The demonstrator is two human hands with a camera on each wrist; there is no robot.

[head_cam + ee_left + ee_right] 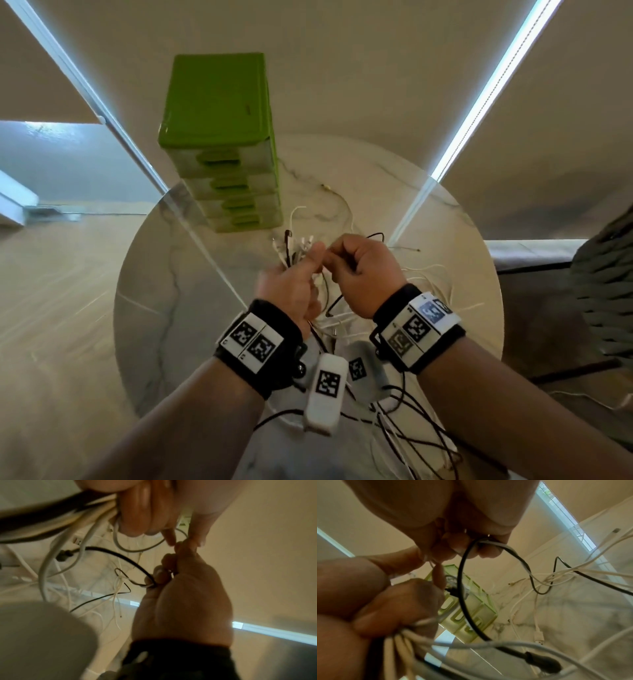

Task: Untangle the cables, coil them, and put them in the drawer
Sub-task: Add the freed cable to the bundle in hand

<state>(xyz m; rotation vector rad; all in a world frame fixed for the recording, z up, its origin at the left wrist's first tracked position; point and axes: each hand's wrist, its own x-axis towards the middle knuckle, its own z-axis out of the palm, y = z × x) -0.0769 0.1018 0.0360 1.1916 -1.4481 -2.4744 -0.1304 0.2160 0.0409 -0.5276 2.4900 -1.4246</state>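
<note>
Left hand (291, 284) grips cables (294, 248); right hand (363, 270) pinches black cable (462, 588); ends hidden.

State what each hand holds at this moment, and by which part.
The left hand grips a bundle of white and black cables just below their plug ends. The right hand pinches a thin black cable at a loop partway along it.
</note>
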